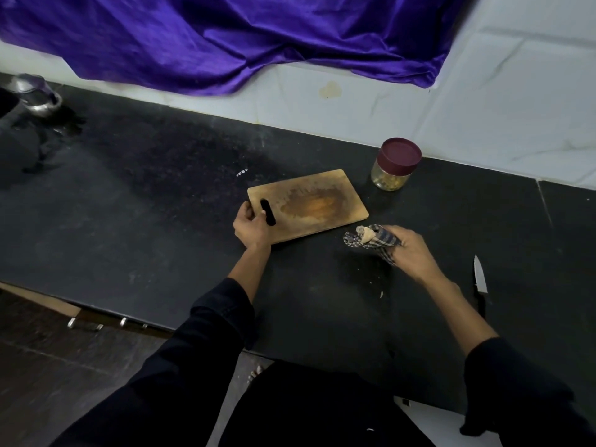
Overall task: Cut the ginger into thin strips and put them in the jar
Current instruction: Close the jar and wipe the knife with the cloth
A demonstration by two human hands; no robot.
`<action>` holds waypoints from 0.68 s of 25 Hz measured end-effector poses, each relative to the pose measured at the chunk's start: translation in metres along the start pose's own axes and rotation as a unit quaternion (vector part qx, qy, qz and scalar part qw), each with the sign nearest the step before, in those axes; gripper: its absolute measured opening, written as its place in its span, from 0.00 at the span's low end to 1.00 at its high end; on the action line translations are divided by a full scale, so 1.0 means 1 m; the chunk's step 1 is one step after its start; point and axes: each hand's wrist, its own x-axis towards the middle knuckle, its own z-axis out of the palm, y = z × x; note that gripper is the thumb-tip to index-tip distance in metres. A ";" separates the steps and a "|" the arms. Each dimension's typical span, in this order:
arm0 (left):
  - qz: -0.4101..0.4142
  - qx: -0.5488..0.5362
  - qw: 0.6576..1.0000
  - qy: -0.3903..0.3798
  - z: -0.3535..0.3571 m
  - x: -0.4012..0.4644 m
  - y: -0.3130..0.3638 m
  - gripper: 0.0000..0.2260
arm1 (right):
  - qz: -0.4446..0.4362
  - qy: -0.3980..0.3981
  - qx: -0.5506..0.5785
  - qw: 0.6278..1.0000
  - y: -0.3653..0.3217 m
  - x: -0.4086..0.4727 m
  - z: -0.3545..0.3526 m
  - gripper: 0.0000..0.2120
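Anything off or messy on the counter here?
Minor things: pale scraps lie on the black counter near its front edge, the cutting board has a dark stain mid-surface, and the knife lies loose right of the right hand.

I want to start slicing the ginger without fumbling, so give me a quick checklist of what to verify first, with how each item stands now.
1. Cutting board flat on the counter: ok; the left hand holds its handle end.
2. Board surface free for cutting: ok, nothing lies on it.
3. Ginger on the board: not ok; it sits in the checked cloth gripped by the right hand, beside the board.
4. Knife in hand: not ok; it lies on the counter to the right.
5. Jar open: not ok, the maroon lid is on.
6. Ginger peeled: cannot tell.
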 end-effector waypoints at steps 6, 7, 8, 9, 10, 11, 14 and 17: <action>0.064 0.127 0.989 -0.052 0.002 0.009 0.007 0.24 | -0.028 0.035 -0.066 0.997 -0.003 0.022 -0.003 0.22; 0.080 0.173 0.980 -0.057 0.004 0.006 0.006 0.25 | -0.046 0.012 -0.099 0.994 -0.005 0.030 0.001 0.23; 0.109 0.212 0.968 -0.073 0.007 -0.004 0.007 0.24 | -0.068 -0.017 -0.135 0.988 -0.008 0.036 0.007 0.24; 0.155 0.246 0.951 -0.106 0.010 -0.013 0.005 0.22 | -0.088 -0.049 -0.171 0.980 -0.012 0.040 0.016 0.25; 0.208 0.279 0.924 -0.159 0.015 -0.022 0.001 0.22 | -0.105 -0.080 -0.205 0.970 -0.016 0.042 0.027 0.28; 0.258 0.323 0.885 -0.216 0.019 -0.032 -0.004 0.23 | -0.120 -0.103 -0.236 0.959 -0.017 0.041 0.038 0.30; 0.348 0.481 0.744 -0.307 0.026 -0.039 -0.026 0.24 | -0.145 -0.143 -0.289 0.935 -0.003 0.018 0.042 0.30; 0.371 0.523 0.715 -0.279 0.026 -0.039 -0.036 0.21 | -0.129 -0.207 -0.298 0.923 0.025 -0.015 0.011 0.25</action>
